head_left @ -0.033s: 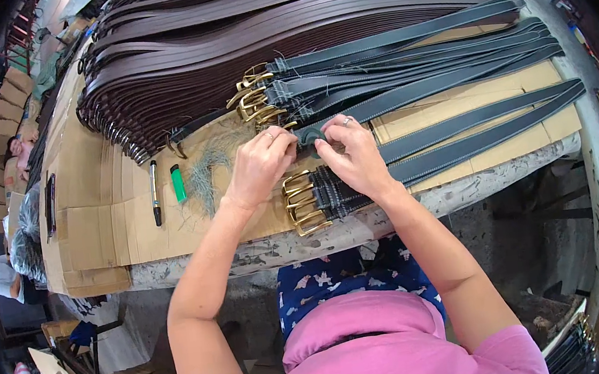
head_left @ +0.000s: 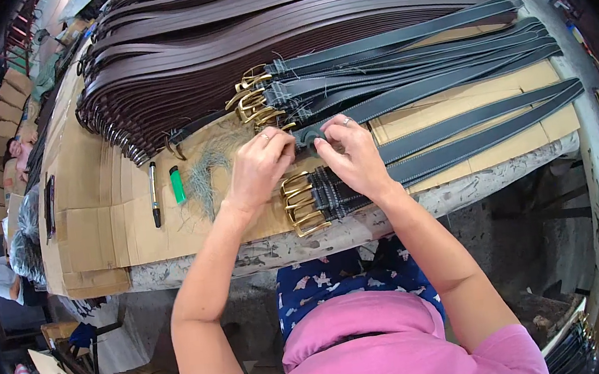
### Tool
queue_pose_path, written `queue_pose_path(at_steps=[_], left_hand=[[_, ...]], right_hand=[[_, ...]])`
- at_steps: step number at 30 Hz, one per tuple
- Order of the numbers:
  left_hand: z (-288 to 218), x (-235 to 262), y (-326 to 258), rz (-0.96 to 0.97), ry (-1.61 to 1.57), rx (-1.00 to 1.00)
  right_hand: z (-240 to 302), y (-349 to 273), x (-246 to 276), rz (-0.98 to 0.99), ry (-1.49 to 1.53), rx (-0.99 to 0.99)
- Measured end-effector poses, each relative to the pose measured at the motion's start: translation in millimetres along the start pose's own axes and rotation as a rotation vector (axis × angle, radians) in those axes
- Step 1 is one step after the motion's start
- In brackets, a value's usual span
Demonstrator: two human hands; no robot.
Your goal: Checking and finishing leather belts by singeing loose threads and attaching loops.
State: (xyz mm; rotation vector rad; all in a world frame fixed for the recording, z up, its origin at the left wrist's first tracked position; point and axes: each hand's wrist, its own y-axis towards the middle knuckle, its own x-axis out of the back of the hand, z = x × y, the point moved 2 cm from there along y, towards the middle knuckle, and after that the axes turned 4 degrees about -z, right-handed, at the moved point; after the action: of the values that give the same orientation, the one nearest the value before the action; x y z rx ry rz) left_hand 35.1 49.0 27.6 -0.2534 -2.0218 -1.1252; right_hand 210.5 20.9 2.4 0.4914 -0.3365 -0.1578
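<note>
My left hand (head_left: 262, 165) is closed in a pinch at the buckle end of a black belt (head_left: 378, 105), its fingertips partly hidden behind the knuckles. My right hand (head_left: 355, 155) is closed beside it, thumb and fingers around a small dark rounded thing (head_left: 314, 139) whose kind I cannot make out. Just below my hands lie several black belts with gold buckles (head_left: 301, 205), pale stitching along their edges. Above them, more black belts (head_left: 404, 74) lie fanned to the right, loose threads at their gold-buckled ends.
A long stack of dark brown belts (head_left: 255, 38) fills the far side of the table. A tangle of thread scraps (head_left: 205, 178), a green lighter (head_left: 178, 184) and a marker pen (head_left: 155, 195) lie on the cardboard sheet (head_left: 93, 238) at left. Another person (head_left: 4, 280) is at far left.
</note>
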Motion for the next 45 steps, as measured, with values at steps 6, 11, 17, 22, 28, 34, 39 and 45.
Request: queue_pose_path(at_steps=[6,11,17,22,28,34,39,45], left_hand=[[3.8,-0.3,-13.7,-0.309,-0.298,0.537],[9.6,-1.0,-19.8,-0.301,-0.295,0.572],[10.4,-5.9,-24.0,-0.269,-0.366,0.615],[13.2,-9.4,-23.9,-0.290,-0.360,0.593],[12.6,-8.8,-23.3,-0.289,-0.349,0.591],[13.7,-9.7,-24.2,-0.276,-0.351,0.606],[14.7,-10.7,-25.1,-0.273,-0.372,0.616],[12.2,-3.3,-20.8,-0.322,-0.469,0.719]], right_hand=[[12.4,8.5,0.6,-0.030,-0.046,-0.029],[20.1,22.6,-12.3,0.038,-0.066,0.051],[15.7,26.2,-28.2,0.088,-0.095,-0.071],[11.7,25.4,-31.0,0.104,-0.220,-0.019],[17.1,23.5,-34.9,0.090,-0.171,-0.030],[16.7,21.7,-34.4,0.082,-0.186,-0.001],[18.1,21.7,-32.5,0.088,-0.177,-0.029],[14.2,22.9,-26.5,0.088,-0.210,-0.061]])
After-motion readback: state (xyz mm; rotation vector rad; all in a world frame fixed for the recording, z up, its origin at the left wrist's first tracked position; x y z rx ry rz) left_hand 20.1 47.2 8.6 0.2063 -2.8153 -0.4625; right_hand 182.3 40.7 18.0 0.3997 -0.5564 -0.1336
